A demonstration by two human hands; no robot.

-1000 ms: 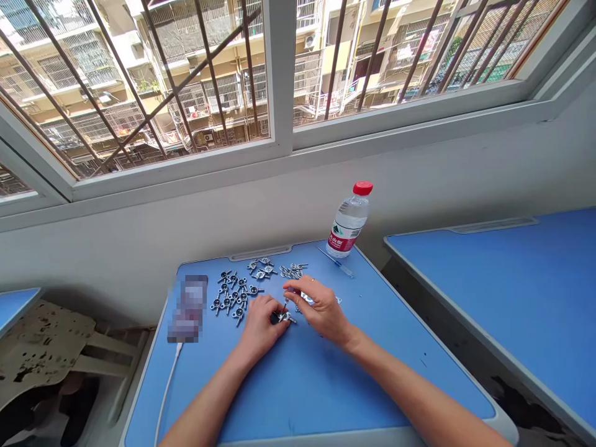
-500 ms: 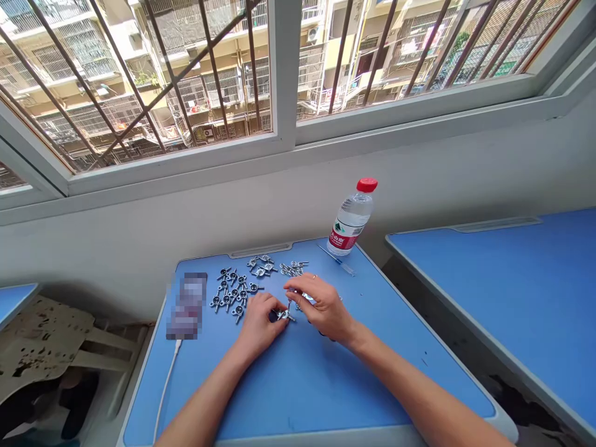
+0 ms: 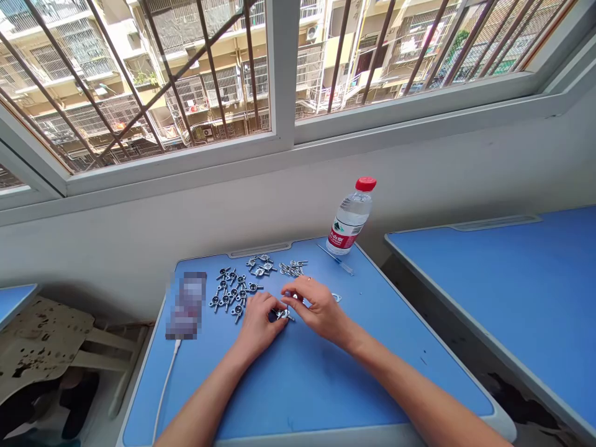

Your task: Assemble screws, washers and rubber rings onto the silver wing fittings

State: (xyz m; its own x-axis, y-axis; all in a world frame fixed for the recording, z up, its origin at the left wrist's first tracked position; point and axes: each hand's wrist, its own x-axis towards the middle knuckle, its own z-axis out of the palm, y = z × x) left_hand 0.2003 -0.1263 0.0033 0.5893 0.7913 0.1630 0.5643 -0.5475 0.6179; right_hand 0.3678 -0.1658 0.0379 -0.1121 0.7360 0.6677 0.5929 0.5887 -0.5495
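On a blue desk (image 3: pixel 307 385) my left hand (image 3: pixel 259 323) rests with fingers curled around a small silver metal fitting (image 3: pixel 282 315). My right hand (image 3: pixel 316 307) is just to its right, thumb and forefinger pinched at the same fitting. Beyond the left hand lies a group of several assembled dark-and-silver fittings (image 3: pixel 231 290). Further back sits a loose pile of silver parts (image 3: pixel 274 267). A small metal ring (image 3: pixel 336 297) lies right of my right hand.
A phone (image 3: pixel 187 304) with a white cable (image 3: pixel 165 385) lies at the desk's left. A water bottle (image 3: pixel 350 217) with a red cap stands at the back right, a thin clear rod (image 3: pixel 336 260) beside it. Another blue desk (image 3: pixel 503 285) stands to the right. A barred window is above.
My right hand has drawn in slightly toward the left hand, its fingers now pinched at the fitting. The left hand has stayed put.
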